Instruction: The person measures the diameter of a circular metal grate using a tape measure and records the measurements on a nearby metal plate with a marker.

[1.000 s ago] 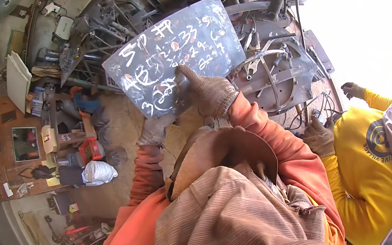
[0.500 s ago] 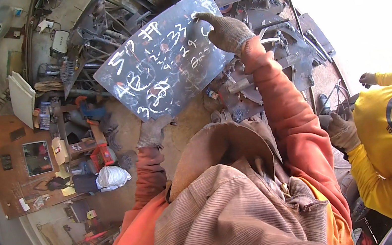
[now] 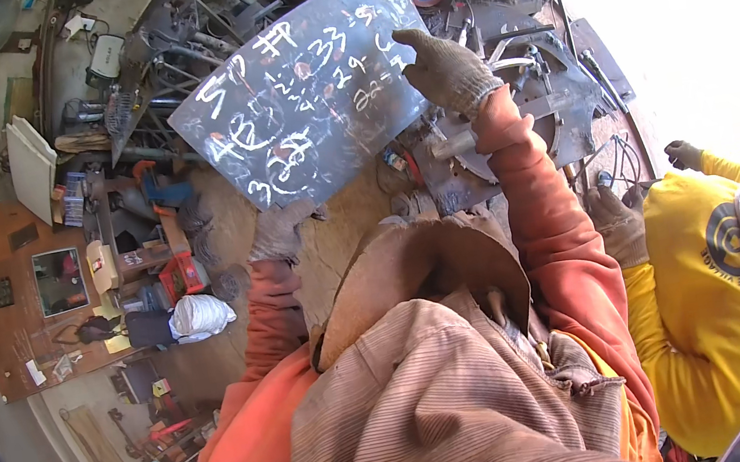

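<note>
A dark grey metal sheet (image 3: 316, 116), covered in white chalk-like handwriting and smudges, slants up in front of me. My left hand (image 3: 278, 232), in a worn knit glove, is closed on the sheet's lower edge near its bottom corner. Over the right edge is my right hand (image 3: 450, 76), gloved too, its fingers drawn together and the foremost fingertip at the written surface. What that hand pinches, if anything, is hidden. A brown leather apron (image 3: 413, 267) bulges out below the sheet.
Metal parts and a round steel frame (image 3: 543, 112) crowd the right side. Steel scrap (image 3: 192, 39) is piled behind the sheet. A brown workbench (image 3: 17, 309) with tools and a white sack (image 3: 203, 318) stands left. A co-worker in yellow (image 3: 708, 278) crouches close on the right.
My right hand has drawn back toward the lower right from the sheet's upper corner, uncovering white marks there. My left hand keeps its hold on the edge. The view has shifted slightly.
</note>
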A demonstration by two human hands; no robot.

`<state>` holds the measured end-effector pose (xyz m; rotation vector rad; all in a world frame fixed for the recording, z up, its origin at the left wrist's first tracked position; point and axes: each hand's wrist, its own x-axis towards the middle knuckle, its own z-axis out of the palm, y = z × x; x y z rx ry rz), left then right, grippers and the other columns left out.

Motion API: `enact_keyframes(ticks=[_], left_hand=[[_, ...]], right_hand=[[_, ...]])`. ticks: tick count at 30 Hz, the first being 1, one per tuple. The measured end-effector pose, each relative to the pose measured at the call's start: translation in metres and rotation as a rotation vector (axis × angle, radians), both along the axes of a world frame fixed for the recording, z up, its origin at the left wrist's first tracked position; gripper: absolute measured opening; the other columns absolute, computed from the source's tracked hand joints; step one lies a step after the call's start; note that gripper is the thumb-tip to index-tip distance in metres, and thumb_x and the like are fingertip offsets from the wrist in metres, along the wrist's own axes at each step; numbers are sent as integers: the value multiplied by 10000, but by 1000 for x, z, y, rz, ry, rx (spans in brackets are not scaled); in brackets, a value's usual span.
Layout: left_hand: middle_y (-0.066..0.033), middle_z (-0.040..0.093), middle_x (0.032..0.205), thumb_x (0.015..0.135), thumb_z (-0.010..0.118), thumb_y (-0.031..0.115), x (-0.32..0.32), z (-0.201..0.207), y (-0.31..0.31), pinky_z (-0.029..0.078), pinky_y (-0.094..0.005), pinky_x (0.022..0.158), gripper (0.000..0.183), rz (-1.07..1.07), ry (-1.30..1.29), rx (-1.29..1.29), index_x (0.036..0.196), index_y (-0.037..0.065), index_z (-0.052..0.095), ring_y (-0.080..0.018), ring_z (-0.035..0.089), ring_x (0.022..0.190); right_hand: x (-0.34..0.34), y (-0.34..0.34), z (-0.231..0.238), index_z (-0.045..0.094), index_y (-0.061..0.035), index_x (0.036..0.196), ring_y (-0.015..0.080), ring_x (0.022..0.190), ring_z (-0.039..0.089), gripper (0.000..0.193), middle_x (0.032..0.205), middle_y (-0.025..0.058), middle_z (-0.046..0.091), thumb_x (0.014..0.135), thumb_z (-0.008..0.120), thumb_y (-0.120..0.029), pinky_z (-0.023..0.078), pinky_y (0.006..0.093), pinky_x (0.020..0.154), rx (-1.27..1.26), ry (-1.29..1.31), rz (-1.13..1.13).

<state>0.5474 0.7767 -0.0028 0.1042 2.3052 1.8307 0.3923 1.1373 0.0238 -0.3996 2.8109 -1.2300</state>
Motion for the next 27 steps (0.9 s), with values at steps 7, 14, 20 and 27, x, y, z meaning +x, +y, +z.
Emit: enact_keyframes(ticks=[7, 14, 20, 27], left_hand=[[-125, 740, 922, 908, 701, 131, 0, 4, 11, 573, -395, 778, 252, 126, -218, 236, 1101, -30, 712, -257, 711, 835], [-137, 742, 921, 872, 711, 114, 1, 3, 16, 567, -397, 786, 233, 170, -230, 355, 1054, -31, 728, -266, 710, 847], [-141, 745, 927, 855, 712, 118, -7, 12, 15, 559, -402, 806, 217, 127, -292, 256, 1005, -37, 737, -270, 709, 864], [-146, 740, 935, 847, 699, 88, -6, -11, 8, 574, -424, 747, 285, 200, -317, 369, 1104, -36, 704, -295, 711, 815]], right_hand=[[-7, 1, -13, 569, -264, 1479, 411, 1071, 710, 607, 1130, 234, 736, 892, 601, -114, 550, 494, 919, -7, 90, 97], [37, 2, -33, 556, -154, 1478, 428, 1051, 713, 597, 1085, 264, 735, 889, 644, -195, 554, 511, 910, 32, 87, -98], [52, -12, -56, 498, -132, 1480, 464, 955, 721, 626, 994, 263, 742, 902, 692, -274, 555, 536, 831, 147, -124, -28], [86, -31, -63, 466, -96, 1308, 436, 824, 736, 448, 885, 204, 747, 921, 670, -188, 557, 560, 695, 177, 168, 89]])
